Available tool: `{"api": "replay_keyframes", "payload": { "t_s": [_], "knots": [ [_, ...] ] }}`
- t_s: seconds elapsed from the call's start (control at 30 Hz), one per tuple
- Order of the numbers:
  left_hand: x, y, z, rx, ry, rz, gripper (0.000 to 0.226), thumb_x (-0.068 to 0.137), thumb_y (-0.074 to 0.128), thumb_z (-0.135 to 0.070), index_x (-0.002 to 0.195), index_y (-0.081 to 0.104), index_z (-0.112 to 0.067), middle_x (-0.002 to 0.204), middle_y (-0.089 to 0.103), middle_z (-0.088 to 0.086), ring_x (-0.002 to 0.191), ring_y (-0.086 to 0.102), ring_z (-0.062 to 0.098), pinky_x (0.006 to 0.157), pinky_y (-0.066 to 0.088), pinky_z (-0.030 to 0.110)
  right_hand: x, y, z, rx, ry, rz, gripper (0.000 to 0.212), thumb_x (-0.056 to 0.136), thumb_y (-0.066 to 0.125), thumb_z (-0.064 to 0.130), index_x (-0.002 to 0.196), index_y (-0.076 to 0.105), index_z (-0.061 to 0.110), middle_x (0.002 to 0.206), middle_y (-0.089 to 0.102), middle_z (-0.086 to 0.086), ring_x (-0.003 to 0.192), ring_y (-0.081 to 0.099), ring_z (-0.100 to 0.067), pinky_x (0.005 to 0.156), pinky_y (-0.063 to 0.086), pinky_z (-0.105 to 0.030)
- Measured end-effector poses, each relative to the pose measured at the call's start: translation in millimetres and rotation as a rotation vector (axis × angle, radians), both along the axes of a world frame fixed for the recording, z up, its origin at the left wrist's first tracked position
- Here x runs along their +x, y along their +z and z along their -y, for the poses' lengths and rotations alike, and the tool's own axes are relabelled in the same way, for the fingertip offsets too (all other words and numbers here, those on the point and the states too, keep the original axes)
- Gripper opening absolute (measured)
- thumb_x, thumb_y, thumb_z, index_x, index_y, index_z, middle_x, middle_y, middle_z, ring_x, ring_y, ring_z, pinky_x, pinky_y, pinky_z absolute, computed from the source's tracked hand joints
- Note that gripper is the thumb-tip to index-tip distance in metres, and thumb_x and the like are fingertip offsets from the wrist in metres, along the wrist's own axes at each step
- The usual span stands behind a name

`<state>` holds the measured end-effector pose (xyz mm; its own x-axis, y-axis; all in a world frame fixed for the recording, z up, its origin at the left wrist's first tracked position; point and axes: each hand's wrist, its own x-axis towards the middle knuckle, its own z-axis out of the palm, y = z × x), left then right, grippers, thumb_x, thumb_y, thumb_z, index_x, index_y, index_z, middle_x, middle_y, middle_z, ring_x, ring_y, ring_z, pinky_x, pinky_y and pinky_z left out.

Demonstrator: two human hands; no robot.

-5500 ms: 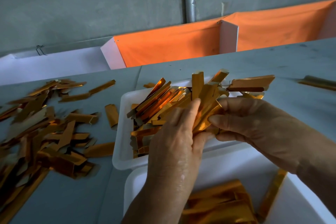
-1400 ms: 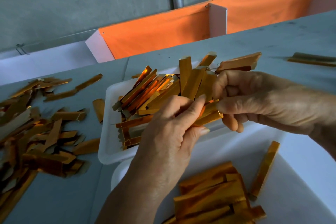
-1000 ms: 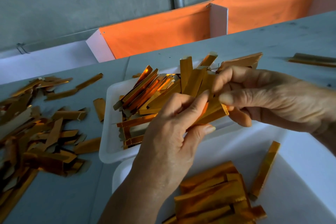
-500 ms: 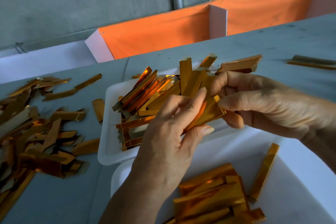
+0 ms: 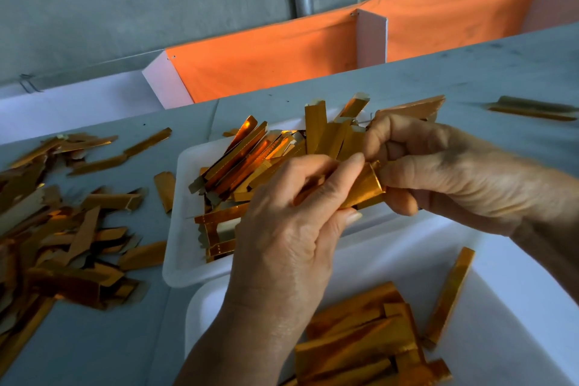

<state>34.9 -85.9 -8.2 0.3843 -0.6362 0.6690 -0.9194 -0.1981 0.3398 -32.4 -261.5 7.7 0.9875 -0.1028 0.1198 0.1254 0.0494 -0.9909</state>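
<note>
Far left, I see a loose heap of flat gold foil-faced card strips (image 5: 62, 229) on the grey counter (image 5: 94, 354). Next comes a shallow white plastic tray (image 5: 175, 263), piled with more of the same.

Both hands sit above that tray's near edge. The left hand (image 5: 291, 229) pinches one end of a short folded gold strip (image 5: 365, 188) between thumb and forefinger. The right hand (image 5: 454, 175), fingers curled, pinches the other end. The strip is held clear of the tray, between the two hands.

Lower right is a second white tray (image 5: 507, 291) holding stacked gold pieces (image 5: 360, 341). Far right, a few long strips (image 5: 532, 108) lie on the counter.
</note>
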Motion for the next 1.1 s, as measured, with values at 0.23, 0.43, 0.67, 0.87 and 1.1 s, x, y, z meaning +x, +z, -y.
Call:
{"api": "replay_keyframes", "payload": {
  "t_s": [0.23,0.43,0.67,0.87,1.1],
  "knots": [
    [2.1,-0.2,-1.9,0.037,-0.038,-0.043,0.050,0.078,0.069,-0.017,0.127,0.059,-0.018,0.109,0.060,0.000,0.098,0.060,0.020,0.077,0.055,0.028,-0.3,-3.9,4.2,0.044,0.058,-0.032,0.019,0.068,0.060,0.001,0.087,0.058,0.006,0.061,0.053,-0.004,0.043,0.048,-0.012,0.044,0.042,-0.019],
    [3.1,-1.8,-2.8,0.041,-0.047,-0.085,0.050,0.080,0.066,-0.019,0.129,0.057,-0.021,0.109,0.058,-0.003,0.100,0.058,0.015,0.078,0.054,0.021,1.0,-7.2,2.0,0.124,0.052,-0.013,0.019,0.070,0.062,0.003,0.087,0.060,0.010,0.067,0.050,-0.008,0.045,0.048,-0.013,0.045,0.044,-0.020],
    [3.9,-3.8,-2.7,0.003,-0.056,-0.133,0.047,0.080,0.068,-0.019,0.126,0.060,-0.019,0.108,0.058,-0.004,0.099,0.058,0.010,0.082,0.049,0.011,1.6,-5.1,2.0,0.105,0.045,-0.029,0.017,0.068,0.067,-0.002,0.079,0.057,0.006,0.062,0.048,-0.013,0.044,0.048,-0.015,0.044,0.044,-0.021],
    [4.4,-4.0,-3.2,-0.004,-0.150,-0.209,0.048,0.081,0.065,-0.018,0.129,0.058,-0.017,0.108,0.059,-0.005,0.102,0.056,0.003,0.082,0.046,0.007,2.7,-11.0,1.7,0.205,0.096,-0.071,0.029,0.062,0.076,0.001,0.085,0.061,0.010,0.063,0.053,-0.005,0.044,0.047,-0.010,0.043,0.043,-0.019],
    [6.4,-5.3,-3.8,-0.014,-0.210,-0.379,0.049,0.082,0.063,-0.023,0.130,0.054,-0.025,0.112,0.059,-0.006,0.106,0.055,-0.002,0.081,0.039,0.000,4.0,-15.3,1.6,0.312,0.150,-0.145,0.021,0.069,0.067,0.021,0.088,0.072,0.014,0.065,0.062,-0.007,0.055,0.061,-0.010,0.051,0.052,-0.019]
  ]
}}
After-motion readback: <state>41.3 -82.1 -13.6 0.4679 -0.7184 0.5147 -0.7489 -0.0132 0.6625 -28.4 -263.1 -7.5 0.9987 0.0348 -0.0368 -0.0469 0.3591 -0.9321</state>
